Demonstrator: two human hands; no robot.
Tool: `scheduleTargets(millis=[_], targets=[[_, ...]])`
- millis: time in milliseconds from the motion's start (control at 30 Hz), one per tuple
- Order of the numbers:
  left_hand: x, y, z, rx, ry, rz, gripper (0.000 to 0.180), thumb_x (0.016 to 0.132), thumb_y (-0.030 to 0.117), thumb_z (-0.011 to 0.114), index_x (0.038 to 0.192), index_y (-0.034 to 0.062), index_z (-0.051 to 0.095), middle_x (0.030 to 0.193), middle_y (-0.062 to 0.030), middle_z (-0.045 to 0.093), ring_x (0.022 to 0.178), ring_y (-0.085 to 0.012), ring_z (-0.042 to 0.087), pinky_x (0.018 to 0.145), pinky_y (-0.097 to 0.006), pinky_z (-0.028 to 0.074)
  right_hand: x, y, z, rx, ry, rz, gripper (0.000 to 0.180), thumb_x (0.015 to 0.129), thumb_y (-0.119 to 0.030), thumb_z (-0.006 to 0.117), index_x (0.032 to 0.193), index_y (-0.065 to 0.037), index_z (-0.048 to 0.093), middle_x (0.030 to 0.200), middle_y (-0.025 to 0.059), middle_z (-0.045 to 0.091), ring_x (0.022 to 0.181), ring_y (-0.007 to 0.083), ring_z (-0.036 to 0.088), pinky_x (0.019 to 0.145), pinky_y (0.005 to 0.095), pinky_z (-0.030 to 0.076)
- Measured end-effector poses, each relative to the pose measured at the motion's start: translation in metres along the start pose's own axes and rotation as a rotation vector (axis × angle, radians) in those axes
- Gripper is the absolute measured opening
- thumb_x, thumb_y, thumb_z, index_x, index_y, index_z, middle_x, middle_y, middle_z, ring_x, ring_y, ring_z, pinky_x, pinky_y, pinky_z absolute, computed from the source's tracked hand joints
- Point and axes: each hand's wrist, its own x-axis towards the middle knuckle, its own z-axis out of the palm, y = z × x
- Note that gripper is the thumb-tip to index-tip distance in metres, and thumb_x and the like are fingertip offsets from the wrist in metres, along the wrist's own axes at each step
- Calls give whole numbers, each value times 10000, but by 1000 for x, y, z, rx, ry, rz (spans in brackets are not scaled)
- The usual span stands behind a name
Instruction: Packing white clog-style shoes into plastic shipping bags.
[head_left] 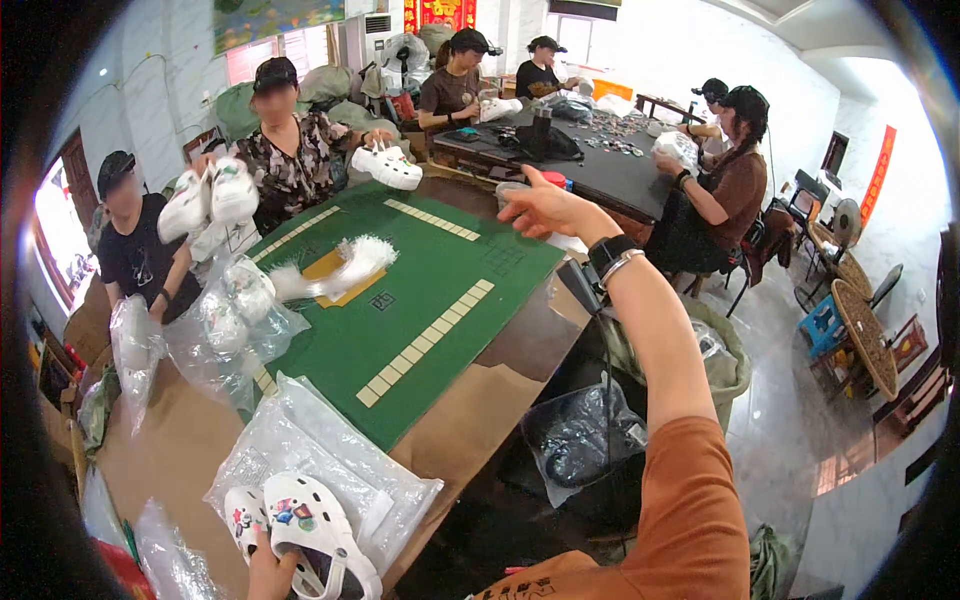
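- The left hand [268, 572] is at the near edge of the view, only partly seen; it touches a pair of white foam clogs with small colourful charms [300, 535] from below, and I cannot tell if the fingers are closed on them.
- The right hand [545, 207] is stretched far forward on a long arm, fingers spread and holding nothing, just beside a small clear plastic cup [512, 190] at the far right edge of the table.
- The clogs lie on flat clear plastic bags [300, 440] at the near left. Their long axis runs from near to far, slightly tilted to the left, heels toward the person. The left hand is much nearer to them; the right hand is well apart.
- Beyond is a green felt mat with cream stripes [420, 300] on the brown wooden table [180, 450], and on it lies a white fluffy clog [345, 268].
- More clear bags with white clogs [235, 300] are at the left of the mat.
- On the far left, one person in a black shirt [135, 250] and another person in a patterned shirt [290, 160] hold up white clogs.
- Other people sit at a dark table [610, 170] far right.
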Motion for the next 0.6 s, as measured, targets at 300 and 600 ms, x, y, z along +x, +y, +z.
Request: scheduleTargets(millis=[300,600], targets=[[2,-14,11,-8,210,-62,525,733,316,611,1091,-30,447,821,-278,598,800,-436,577,690,-467,449,13,18,9,-18,90,-3,565,870,-227,527,1353,-155,243,855,65,607,584,99,523,470,259,432],[8,-4,5,-56,117,-30,748,748,336,622,1255,-99,286,942,-321,571,895,-447,561,759,-447,455,-48,81,242,-429,-767,-406,601,903,-331,474,1365,-12,260,1209,169,491,1069,250,485,898,342,392]])
